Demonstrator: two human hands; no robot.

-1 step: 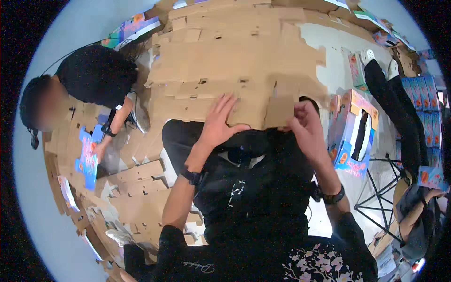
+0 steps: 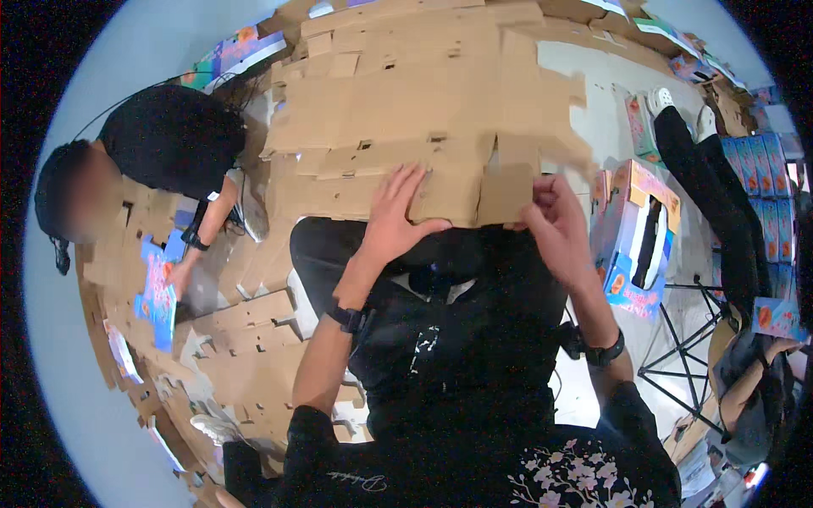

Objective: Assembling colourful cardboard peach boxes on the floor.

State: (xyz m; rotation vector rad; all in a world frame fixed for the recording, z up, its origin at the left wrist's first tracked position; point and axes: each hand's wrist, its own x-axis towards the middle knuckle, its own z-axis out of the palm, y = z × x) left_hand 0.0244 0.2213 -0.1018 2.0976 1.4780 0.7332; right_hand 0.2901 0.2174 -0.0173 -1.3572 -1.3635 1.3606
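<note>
A large flat brown cardboard sheet [image 2: 406, 110] with cut slots and flaps spreads out in front of me, its near edge over my lap. My left hand [image 2: 396, 213] lies on that near edge, fingers spread on top and thumb along the rim. My right hand [image 2: 552, 222] pinches a square flap [image 2: 505, 193] at the sheet's near right corner. Both wrists carry black bands. I wear black clothes, and my legs are partly hidden under the sheet.
At the left a person in black crouches with a hand on a blue printed carton piece [image 2: 157, 298]. Flat cardboard blanks [image 2: 246, 339] cover the floor there. To the right are an open colourful box [image 2: 637, 245], another person's black-trousered legs [image 2: 707, 182], a black tripod [image 2: 688, 360] and stacked blue boxes [image 2: 762, 182].
</note>
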